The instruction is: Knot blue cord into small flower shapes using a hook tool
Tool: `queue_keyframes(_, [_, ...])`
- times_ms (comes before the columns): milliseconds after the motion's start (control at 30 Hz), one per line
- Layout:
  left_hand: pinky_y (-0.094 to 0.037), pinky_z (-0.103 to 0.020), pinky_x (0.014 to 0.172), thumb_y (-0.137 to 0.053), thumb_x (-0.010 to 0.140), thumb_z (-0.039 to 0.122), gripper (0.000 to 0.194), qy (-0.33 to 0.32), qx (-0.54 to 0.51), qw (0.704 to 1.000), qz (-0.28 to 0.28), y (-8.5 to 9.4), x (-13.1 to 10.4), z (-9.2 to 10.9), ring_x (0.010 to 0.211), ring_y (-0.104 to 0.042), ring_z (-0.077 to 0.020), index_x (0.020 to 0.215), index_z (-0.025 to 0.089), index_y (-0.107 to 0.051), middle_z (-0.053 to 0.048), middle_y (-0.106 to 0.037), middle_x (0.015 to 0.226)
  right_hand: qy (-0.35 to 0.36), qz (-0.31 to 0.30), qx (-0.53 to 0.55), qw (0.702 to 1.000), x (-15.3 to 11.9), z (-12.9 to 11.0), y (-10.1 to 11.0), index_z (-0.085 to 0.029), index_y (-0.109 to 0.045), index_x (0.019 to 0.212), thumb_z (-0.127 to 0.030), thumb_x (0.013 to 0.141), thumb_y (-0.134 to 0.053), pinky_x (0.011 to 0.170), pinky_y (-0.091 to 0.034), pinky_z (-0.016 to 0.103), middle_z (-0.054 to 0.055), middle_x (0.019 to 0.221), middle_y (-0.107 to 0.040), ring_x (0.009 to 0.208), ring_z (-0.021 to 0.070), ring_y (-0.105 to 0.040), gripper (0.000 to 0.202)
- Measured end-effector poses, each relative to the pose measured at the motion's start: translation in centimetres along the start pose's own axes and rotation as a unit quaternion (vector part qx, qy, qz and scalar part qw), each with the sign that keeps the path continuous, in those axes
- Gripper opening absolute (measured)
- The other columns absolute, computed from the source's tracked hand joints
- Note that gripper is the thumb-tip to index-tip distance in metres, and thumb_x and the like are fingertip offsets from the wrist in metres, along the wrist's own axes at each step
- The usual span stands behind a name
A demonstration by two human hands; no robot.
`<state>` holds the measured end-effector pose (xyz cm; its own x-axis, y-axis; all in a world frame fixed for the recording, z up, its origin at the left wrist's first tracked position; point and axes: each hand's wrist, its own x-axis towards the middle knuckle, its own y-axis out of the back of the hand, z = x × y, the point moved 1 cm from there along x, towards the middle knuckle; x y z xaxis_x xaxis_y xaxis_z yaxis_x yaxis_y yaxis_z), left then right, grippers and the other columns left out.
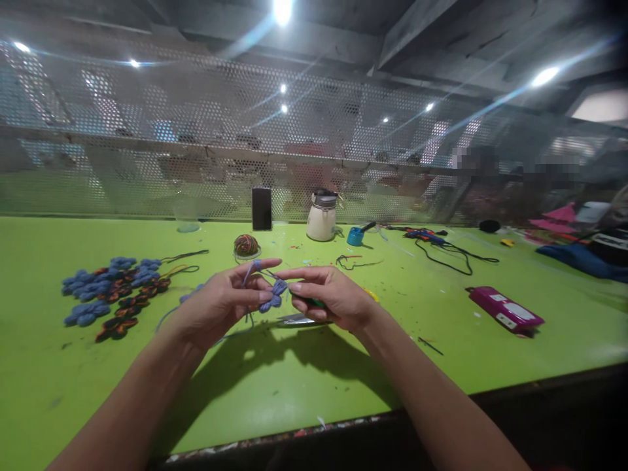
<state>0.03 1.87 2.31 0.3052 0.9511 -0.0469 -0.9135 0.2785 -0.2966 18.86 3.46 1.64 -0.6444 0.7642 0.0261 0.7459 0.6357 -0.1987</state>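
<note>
Between my two hands is a small blue-purple crocheted flower piece (273,297). My left hand (229,297) pinches its left side, and blue yarn loops over the raised index finger and trails down to the table. My right hand (333,294) is closed round a green-handled tool (315,302), most of it hidden by the fingers, with the fingertips at the flower's right edge. A silvery metal object (299,320), perhaps scissors, lies on the table below my right hand. More blue yarn lies behind my left wrist.
On the green table (275,392), blue and orange-black crocheted flowers (115,288) lie at left. Farther back are a yarn ball (246,245), a phone (261,209), a white jug (321,219) and a blue pot (355,236). A magenta case (505,309) lies right, below dark cords (444,244).
</note>
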Motion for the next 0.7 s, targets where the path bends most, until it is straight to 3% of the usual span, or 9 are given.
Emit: queue_keyframes(700, [-0.038, -0.024, 0.062, -0.073, 0.058, 0.002, 0.053, -0.008, -0.010, 1.000, 0.000, 0.02, 0.05, -0.21, 0.066, -0.056, -0.0116, 0.108, 0.014, -0.064, 0.000, -0.063, 0.070, -0.006, 0.010, -0.012, 1.000, -0.08, -0.25, -0.19, -0.015, -0.062, 0.114, -0.022, 0.079, -0.062, 0.034, -0.019, 0.016, -0.004, 0.054, -0.055, 0.035, 0.0011, -0.035, 0.036])
